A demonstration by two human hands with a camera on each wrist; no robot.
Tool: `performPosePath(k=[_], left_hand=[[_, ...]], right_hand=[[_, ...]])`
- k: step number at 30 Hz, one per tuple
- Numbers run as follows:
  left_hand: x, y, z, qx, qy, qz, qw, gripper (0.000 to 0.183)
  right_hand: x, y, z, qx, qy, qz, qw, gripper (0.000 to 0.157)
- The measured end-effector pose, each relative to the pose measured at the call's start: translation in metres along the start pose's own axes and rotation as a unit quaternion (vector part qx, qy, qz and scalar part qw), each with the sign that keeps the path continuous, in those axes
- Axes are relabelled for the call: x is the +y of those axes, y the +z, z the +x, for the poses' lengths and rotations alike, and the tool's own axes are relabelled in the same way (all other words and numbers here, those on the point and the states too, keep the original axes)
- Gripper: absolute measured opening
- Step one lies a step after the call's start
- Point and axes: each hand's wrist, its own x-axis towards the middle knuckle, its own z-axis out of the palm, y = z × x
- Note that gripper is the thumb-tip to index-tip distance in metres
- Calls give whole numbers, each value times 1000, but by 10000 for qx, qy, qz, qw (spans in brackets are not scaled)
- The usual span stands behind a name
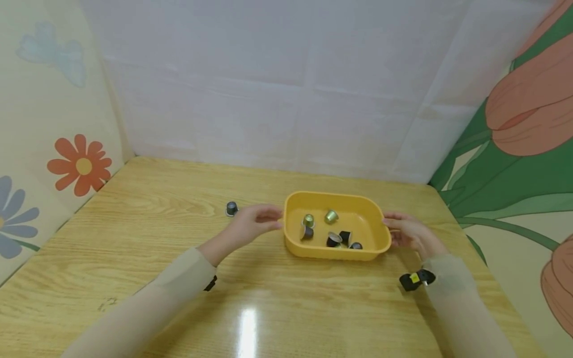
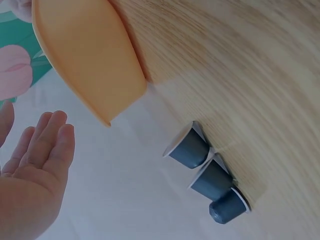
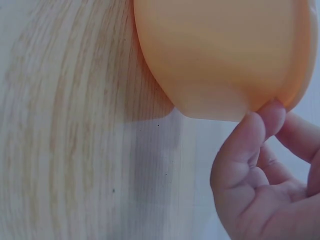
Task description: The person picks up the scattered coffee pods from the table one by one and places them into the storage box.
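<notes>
A yellow plastic basin (image 1: pixel 337 252) stands on the wooden table with several coffee capsules in it, green (image 1: pixel 331 216) and dark (image 1: pixel 307 232). My right hand (image 1: pixel 408 231) pinches the rim at the basin's right end, thumb and fingertips together in the right wrist view (image 3: pixel 270 170). At the opposite end is my left hand (image 1: pixel 252 223), its fingertips right by the rim in the head view. In the left wrist view that hand (image 2: pixel 37 170) has its fingers extended with nothing in its grasp. Three dark coffee capsules (image 2: pixel 212 177) lie close together on the table near it.
One dark capsule (image 1: pixel 231 208) shows on the table (image 1: pixel 179 199) left of the left hand. A white cloth (image 1: pixel 286 99) hangs behind the table. Flower-printed panels (image 1: pixel 501 174) flank both sides.
</notes>
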Motion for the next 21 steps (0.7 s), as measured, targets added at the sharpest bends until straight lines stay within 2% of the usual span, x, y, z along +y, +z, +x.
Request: performPosePath(k=[13,21], left_hand=[[-10,-16,-11,194,7,-123,9997,39],[-17,-26,-17,311,-48,-86,9995,39]], right_hand=[[0,0,-1,-58,-46,148,9999,16],[-1,1,-1,73,48,53,9999,31]])
